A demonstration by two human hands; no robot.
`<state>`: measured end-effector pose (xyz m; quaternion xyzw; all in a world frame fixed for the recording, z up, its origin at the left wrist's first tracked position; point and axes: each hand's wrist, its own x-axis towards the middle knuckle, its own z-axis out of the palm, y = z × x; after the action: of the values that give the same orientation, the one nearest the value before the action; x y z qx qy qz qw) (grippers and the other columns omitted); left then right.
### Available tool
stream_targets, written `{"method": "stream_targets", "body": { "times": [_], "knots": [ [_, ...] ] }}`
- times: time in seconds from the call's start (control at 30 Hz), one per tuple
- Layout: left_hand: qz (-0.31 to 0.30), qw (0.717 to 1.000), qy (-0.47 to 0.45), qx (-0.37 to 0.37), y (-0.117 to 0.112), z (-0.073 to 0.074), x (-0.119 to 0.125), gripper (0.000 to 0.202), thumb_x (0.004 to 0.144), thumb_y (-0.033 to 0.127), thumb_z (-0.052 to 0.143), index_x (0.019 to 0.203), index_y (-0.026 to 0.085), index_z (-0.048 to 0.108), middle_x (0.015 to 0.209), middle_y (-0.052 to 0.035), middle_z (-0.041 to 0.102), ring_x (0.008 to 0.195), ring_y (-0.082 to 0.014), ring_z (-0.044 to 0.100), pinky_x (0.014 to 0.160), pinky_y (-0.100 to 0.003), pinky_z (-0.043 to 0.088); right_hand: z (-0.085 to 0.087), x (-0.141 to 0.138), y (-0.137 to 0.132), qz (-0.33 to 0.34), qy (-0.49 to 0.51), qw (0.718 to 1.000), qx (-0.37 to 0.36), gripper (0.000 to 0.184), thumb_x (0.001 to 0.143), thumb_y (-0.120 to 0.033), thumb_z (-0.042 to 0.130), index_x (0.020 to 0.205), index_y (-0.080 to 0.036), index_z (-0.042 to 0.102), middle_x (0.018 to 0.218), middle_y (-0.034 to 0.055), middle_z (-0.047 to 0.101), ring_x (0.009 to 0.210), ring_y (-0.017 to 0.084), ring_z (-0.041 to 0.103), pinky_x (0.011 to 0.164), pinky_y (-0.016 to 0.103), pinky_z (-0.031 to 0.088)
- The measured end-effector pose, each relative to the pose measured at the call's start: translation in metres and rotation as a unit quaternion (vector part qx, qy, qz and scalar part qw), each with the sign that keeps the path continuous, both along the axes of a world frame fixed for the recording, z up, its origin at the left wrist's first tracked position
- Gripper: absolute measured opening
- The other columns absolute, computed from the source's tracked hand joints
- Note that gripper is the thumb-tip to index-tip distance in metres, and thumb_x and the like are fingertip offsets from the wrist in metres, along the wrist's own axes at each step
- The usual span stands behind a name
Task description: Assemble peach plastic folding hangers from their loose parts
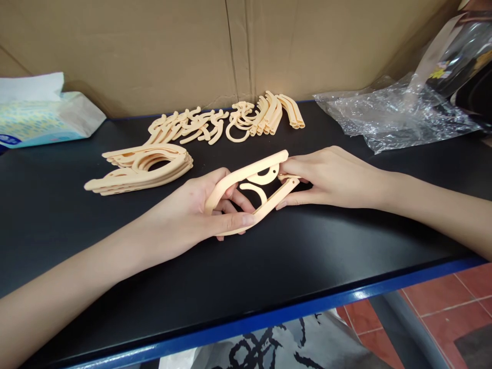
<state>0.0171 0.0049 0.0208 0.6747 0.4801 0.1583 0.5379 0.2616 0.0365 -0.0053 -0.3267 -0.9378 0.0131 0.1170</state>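
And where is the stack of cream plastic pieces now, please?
In the head view, the stack lies left of centre on the black table, near the left hand, with loose curved pieces just behind it.

Even, moderately bright light leaves a soft sheen on the desk (357,243); glints speckle the plastic bag (411,115) toward its far side.

Mid-frame, the left hand (202,207) grips a cream hanger (249,168); the right hand (328,177) pinches a small piece (285,177) by its ends.
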Motion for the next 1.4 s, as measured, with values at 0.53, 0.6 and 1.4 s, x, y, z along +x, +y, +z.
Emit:
{"method": "stream_targets", "body": {
  "times": [0.53,0.6,1.4],
  "knots": [
    [-0.005,0.999,0.017,0.033,-0.002,-0.002,0.001,0.025,0.08,0.034,0.072,0.09,0.02,0.054,0.087,0.0013,0.067,0.072,-0.0116,0.062,0.059,-0.019,0.049,0.001,0.0,-0.001,-0.012,-0.031,0.999,-0.014,0.049,0.093,-0.066,0.04,0.081,-0.02,0.05,0.07,-0.0006,0.059,0.054,0.013,0.046,0.051,0.026,0.022],
    [-0.004,0.997,0.026,0.066,-0.003,-0.005,0.0,0.025,0.08,0.035,0.072,0.087,0.02,0.053,0.086,0.0018,0.067,0.072,-0.0121,0.061,0.061,-0.019,0.05,0.001,-0.001,-0.002,-0.017,-0.038,0.999,-0.009,0.049,0.093,-0.066,0.04,0.083,-0.019,0.052,0.071,0.0003,0.06,0.055,0.013,0.048,0.052,0.026,0.023],
    [-0.026,0.988,0.083,0.128,-0.002,-0.007,-0.002,0.028,0.083,0.047,0.068,0.088,0.023,0.055,0.08,0.0037,0.062,0.07,-0.0121,0.057,0.065,-0.019,0.047,0.001,-0.001,-0.004,-0.027,-0.048,0.998,0.001,0.05,0.094,-0.065,0.04,0.088,-0.018,0.057,0.075,0.0033,0.064,0.059,0.016,0.052,0.053,0.026,0.024]
  ]
}}
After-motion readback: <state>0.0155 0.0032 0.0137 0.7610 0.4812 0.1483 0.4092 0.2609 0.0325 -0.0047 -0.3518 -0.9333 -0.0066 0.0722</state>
